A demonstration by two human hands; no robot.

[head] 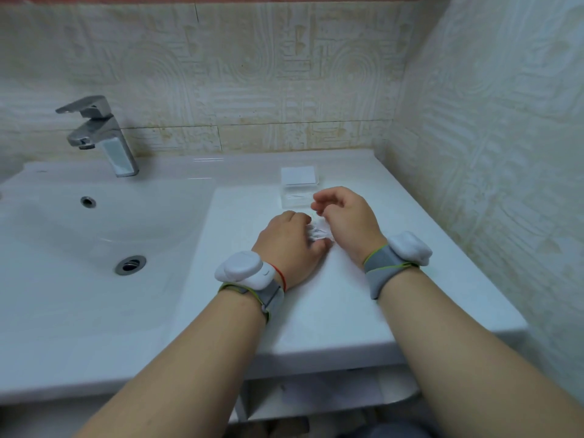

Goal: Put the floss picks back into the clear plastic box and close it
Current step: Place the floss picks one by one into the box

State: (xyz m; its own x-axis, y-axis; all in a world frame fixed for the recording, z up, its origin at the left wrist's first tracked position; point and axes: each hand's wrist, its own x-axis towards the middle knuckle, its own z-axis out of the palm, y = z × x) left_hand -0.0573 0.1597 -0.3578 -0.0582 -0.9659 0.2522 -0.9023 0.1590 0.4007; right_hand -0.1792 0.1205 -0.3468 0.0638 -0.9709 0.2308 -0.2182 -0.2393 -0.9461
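L hand (289,240), R hand (344,213): fingers curled

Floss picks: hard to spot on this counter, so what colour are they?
White floss picks, bunched at the left hand; head view shows them.

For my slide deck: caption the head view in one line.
Left hand grips white floss picks over the washbasin counter; right hand hovers by the open clear plastic box.
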